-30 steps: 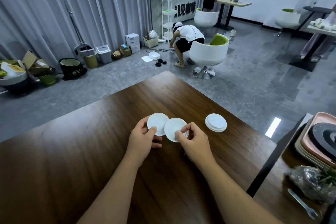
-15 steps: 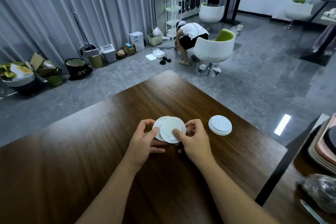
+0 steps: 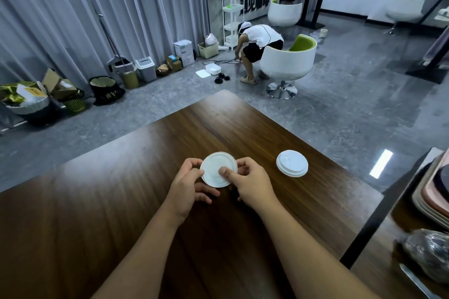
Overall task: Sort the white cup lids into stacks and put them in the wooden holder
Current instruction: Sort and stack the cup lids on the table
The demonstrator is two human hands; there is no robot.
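Note:
Both my hands hold white cup lids (image 3: 217,168) pressed together above the dark wooden table (image 3: 121,201), near its middle. My left hand (image 3: 188,185) grips the lids' left edge with thumb and curled fingers. My right hand (image 3: 250,183) pinches the right side, its thumb lying on the top lid's face. A separate short stack of white lids (image 3: 292,163) rests on the table to the right, apart from my hands. No wooden holder is in view.
The table's far corner (image 3: 224,94) points into the room and its right edge (image 3: 364,221) borders a second table with stacked trays (image 3: 435,199) and a wrapped bundle (image 3: 430,252). A person crouches by a white and green chair (image 3: 289,60) on the floor beyond.
Two lids, side by side a second ago, have been slid together into one stack between my hands. The camera has tilted slightly.

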